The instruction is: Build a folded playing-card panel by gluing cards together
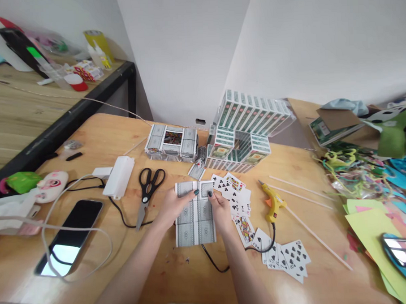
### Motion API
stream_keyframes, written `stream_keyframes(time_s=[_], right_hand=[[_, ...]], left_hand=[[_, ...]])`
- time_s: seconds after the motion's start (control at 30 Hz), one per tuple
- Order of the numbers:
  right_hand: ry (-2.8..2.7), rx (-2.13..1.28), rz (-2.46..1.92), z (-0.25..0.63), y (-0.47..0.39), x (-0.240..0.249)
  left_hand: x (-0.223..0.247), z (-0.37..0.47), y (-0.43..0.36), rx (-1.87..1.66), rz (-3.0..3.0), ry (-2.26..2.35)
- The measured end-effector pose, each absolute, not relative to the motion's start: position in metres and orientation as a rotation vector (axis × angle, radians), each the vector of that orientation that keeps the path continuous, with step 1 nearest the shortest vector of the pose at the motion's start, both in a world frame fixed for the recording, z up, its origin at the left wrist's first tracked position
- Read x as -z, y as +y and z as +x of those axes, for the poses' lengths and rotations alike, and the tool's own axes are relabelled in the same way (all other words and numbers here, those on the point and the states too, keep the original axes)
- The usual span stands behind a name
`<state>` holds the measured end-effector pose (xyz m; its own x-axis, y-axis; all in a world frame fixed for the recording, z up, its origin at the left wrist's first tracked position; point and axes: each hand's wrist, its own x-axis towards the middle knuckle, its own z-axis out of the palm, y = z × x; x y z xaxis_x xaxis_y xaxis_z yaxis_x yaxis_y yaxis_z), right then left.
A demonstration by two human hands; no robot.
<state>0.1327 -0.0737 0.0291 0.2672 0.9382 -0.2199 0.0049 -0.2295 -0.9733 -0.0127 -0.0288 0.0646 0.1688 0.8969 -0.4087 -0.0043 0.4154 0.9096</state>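
Between my two hands is a panel of playing cards (187, 222), backs facing up, laid edge to edge in two columns. My left hand (174, 206) grips its left edge, thumb across the top. My right hand (220, 208) pinches the right edge near the upper corner, thumb on the card face. Just right of the panel, loose playing cards (237, 200) lie face up. A yellow glue gun (274, 204) rests beyond them. Black-handled scissors (147, 192) lie left of my left hand. Behind stands a box-like structure built of cards (172, 143).
Stacked card boxes (253, 114) stand at the back. A fan of spades (283, 258) and white glue sticks (319, 239) lie right. Phone (70, 238), white adapter (119, 177) and looping cables are left. Coloured paper (371, 238) and pipe cleaners (341, 168) crowd the right edge.
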Motion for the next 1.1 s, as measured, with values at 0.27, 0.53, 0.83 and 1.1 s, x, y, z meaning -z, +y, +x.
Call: stream_keyframes(time_s=[0.27, 0.53, 0.83, 1.1], right_hand=[[-1.148, -0.939, -1.714, 0.173, -0.052, -0.033], [-1.503, -0.556, -2.163, 0.205, -0.037, -0.02], [-1.099, -0.977, -1.776, 0.185, -0.045, -0.048], [-0.682, -1.334, -1.385, 0.159, -0.063, -0.073]], left_hand=[[-0.055, -0.022, -0.049, -0.652, 0.913, 1.179], [-0.042, -0.039, -0.041, -0.771, 0.826, 1.235], [-0.05, -0.039, -0.041, -0.832, 0.651, 1.219], [-0.049, -0.042, -0.036, -0.885, 0.623, 1.132]])
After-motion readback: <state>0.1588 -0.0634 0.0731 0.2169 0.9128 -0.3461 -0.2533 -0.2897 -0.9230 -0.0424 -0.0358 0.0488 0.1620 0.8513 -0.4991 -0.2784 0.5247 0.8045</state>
